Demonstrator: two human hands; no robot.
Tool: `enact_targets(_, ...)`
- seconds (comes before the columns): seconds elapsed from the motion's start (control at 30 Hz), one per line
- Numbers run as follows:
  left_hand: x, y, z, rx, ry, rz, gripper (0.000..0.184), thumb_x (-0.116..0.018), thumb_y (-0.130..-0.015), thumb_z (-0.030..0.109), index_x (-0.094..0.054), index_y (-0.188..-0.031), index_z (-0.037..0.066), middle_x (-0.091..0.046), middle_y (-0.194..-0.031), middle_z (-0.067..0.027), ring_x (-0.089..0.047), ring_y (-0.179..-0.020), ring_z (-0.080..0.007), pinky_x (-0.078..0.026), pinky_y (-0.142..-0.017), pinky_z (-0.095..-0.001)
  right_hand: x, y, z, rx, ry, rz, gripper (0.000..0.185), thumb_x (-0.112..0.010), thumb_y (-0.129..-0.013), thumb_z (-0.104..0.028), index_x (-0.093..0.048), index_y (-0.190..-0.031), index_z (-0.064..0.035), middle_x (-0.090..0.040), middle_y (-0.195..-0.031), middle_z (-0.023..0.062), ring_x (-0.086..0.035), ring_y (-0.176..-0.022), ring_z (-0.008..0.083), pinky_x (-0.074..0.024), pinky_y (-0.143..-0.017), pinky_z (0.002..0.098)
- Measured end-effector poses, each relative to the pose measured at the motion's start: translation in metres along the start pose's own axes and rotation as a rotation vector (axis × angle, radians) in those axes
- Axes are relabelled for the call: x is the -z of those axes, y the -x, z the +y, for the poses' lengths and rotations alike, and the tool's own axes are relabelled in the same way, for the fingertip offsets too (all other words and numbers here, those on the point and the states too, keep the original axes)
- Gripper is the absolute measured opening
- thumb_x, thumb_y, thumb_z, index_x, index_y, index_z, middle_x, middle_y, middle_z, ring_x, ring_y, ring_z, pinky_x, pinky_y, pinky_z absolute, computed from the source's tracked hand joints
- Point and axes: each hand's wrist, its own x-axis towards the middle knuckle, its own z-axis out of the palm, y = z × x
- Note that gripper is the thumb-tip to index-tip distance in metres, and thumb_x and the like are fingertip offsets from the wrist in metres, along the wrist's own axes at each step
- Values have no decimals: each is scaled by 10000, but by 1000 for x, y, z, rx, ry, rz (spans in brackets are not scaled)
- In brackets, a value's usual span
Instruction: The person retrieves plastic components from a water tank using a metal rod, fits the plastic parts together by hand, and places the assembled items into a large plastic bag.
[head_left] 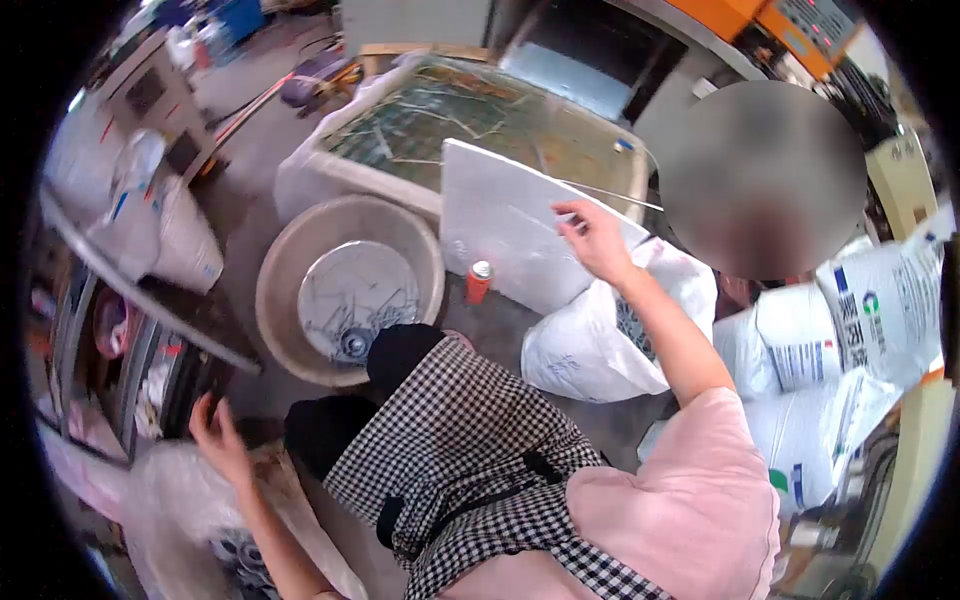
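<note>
My right hand (597,243) is raised in front of a white board (510,225), above an open white sack (575,350) with small grey parts inside. Its fingers are loosely bent and apart, and I see nothing in them. To the lower left, my left hand (222,440) hovers over the edge of a clear plastic bag (175,490) with grey ring-like parts (240,560) in it. The fingers of this hand are spread, with no object visible between them. A round basin (275,290) in front of my knees holds several grey pieces.
Behind the basin stands a large water tub (330,165) with strips floating in it. An orange-red can (479,283) stands beside the board. Full white sacks (800,330) are piled at right, partly near a blurred person (765,180). A metal rack (150,290) borders the left.
</note>
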Motion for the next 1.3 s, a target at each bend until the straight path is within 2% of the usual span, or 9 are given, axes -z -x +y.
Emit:
enact_targets(0.17, -170, 8, 195, -663, -218, -473, 414, -672, -720, 53, -537, -1108, 12, -474, -1196, -184, -470, -1116, -335, -392, -931, -391, 90, 40, 81, -272, 10, 331, 166, -606, -791, -71, -618, -941, -1, -611, -862, 134, -611, -728, 192, -496, -653, 279)
enact_targets(0.37, -353, 54, 299, -989, -258, -790, 738, -735, -632, 103, -397, -1286, 49, -319, -1342, -199, -294, -1275, -349, -261, -1033, -466, 135, 26, 234, -575, 370, 6, 303, -607, -791, -112, -560, -1076, -21, -575, -1028, 165, -598, -894, 271, -477, -799, 369)
enact_targets(0.47, -395, 67, 321, -964, -240, -827, 821, -754, -608, 135, -356, -1320, 42, -304, -1350, -199, -233, -1308, -359, -168, -1050, -530, 131, -12, 303, -709, 655, -388, 515, -571, -784, -77, -387, -1261, -10, -450, -1241, 210, -422, -1175, 345, -368, -969, 401)
enact_targets(0.57, -418, 78, 314, -970, -104, -781, 800, -777, -614, 242, -396, -1285, 33, -341, -1322, -211, -265, -1288, -390, -178, -1025, -554, 107, -47, 380, -751, 821, -495, 562, -557, -781, -65, -342, -1299, -30, -396, -1299, 200, -406, -1189, 356, -374, -972, 417)
enact_targets(0.9, -453, 78, 248, -737, 147, -386, 647, -741, -688, 398, -450, -1141, 39, -446, -1202, -179, -400, -1141, -372, -292, -941, -479, 48, -98, 512, -824, 1058, -352, 364, -368, -889, -214, -492, -1227, -158, -415, -1285, 118, -360, -1221, 272, -337, -917, 518)
enact_targets(1.1, -454, 73, 247, -770, 82, -486, 741, -781, -642, 285, -389, -1193, -19, -432, -1187, -224, -392, -1137, -423, -315, -946, -504, 40, -98, 503, -798, 1044, -460, 336, -369, -895, -198, -518, -1195, -169, -473, -1246, 107, -405, -1207, 255, -374, -899, 487)
enact_targets(1.17, -453, 71, 251, -773, 85, -456, 735, -780, -645, 284, -393, -1191, -20, -429, -1189, -223, -392, -1138, -423, -316, -944, -504, 45, -100, 481, -680, 1084, -812, 333, -378, -892, -181, -492, -1204, -164, -531, -1173, 105, -497, -1116, 258, -434, -846, 447)
enact_targets(1.23, -449, 74, 256, -773, 95, -446, 723, -777, -650, 282, -400, -1187, -21, -424, -1195, -223, -391, -1141, -425, -318, -941, -502, 49, -80, 479, -528, 1055, -806, 392, -481, -867, -227, -417, -1242, -130, -559, -1070, 164, -518, -1063, 304, -439, -848, 437)
enact_targets(1.3, -446, 74, 258, -778, 89, -430, 707, -770, -659, 261, -401, -1194, -19, -416, -1204, -221, -384, -1150, -432, -308, -955, -502, 59, -63, 460, -528, 763, -447, 322, -491, -873, -226, -417, -1161, -102, -578, -984, 195, -531, -995, 367, -449, -791, 454)
